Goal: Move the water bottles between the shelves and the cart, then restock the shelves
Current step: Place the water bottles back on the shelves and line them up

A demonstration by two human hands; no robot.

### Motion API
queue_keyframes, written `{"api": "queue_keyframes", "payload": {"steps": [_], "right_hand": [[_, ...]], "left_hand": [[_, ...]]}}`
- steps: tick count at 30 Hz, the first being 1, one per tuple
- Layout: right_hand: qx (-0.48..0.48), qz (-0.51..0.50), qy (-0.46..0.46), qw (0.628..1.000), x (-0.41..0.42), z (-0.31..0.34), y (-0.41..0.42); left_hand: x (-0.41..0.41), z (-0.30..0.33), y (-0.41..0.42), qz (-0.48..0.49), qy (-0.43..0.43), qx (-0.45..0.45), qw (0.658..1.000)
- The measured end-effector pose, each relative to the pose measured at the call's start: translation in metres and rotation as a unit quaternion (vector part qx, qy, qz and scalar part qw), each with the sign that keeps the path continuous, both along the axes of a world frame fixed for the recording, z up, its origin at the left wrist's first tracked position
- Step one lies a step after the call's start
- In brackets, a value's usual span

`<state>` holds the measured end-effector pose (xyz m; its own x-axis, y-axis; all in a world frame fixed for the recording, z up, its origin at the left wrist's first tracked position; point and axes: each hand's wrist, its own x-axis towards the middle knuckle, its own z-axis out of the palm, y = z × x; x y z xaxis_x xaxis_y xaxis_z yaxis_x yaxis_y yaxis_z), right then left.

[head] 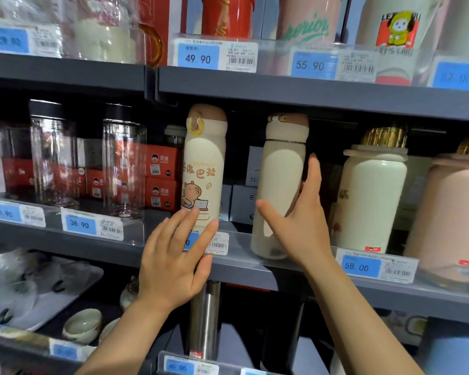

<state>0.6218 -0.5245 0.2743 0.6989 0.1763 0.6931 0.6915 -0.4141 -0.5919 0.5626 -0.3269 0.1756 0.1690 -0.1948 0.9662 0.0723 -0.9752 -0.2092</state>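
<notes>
Dark grey metal shelving (pixel 309 96) fills the view in stacked tiers; clear plastic rails (pixel 136 231) along the shelf edges carry blue price labels (pixel 197 57); lighting is bright, even.

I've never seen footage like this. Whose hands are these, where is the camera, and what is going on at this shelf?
There is no machine here: a person wears a camera on the head, looking forward and down, so you see their own two bare hands reaching to a shop's middle shelf. The left hand touches the base of a cream bottle with a cartoon animal with straight fingers. The right hand is around a plain cream bottle, which is tilted; whether it grips firmly is unclear. Beside them stand clear glass bottles, a wider cream flask and blue price tags.
</notes>
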Motion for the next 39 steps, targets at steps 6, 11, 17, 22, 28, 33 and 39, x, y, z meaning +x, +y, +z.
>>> {"api": "queue_keyframes", "payload": {"steps": [6,11,17,22,28,33,39], "right_hand": [[0.026,0.01,0.02,0.999,0.004,-0.001,-0.004],[-0.033,-0.126,-0.055,0.99,-0.002,-0.002,0.009],[-0.009,-0.028,-0.043,0.999,-0.002,-0.005,0.001],[-0.007,-0.047,-0.073,0.996,0.001,-0.009,0.003],[-0.037,-0.136,-0.139,0.98,0.001,-0.013,0.011],[-0.015,-0.023,-0.093,0.995,0.0,-0.012,0.001],[-0.015,-0.076,-0.117,0.99,0.003,-0.014,0.008]], "left_hand": [[0.001,-0.002,0.0,-0.001,-0.011,-0.004,1.0],[0.0,0.0,-0.001,-0.007,-0.018,-0.006,1.0],[0.001,-0.001,0.0,-0.005,-0.018,-0.002,1.0],[0.002,-0.001,0.0,0.0,-0.022,-0.001,1.0],[0.001,-0.001,0.0,-0.004,-0.018,-0.004,1.0],[0.001,-0.001,0.001,-0.004,-0.022,0.002,1.0],[0.001,-0.003,0.001,-0.004,-0.021,-0.002,1.0]]}}
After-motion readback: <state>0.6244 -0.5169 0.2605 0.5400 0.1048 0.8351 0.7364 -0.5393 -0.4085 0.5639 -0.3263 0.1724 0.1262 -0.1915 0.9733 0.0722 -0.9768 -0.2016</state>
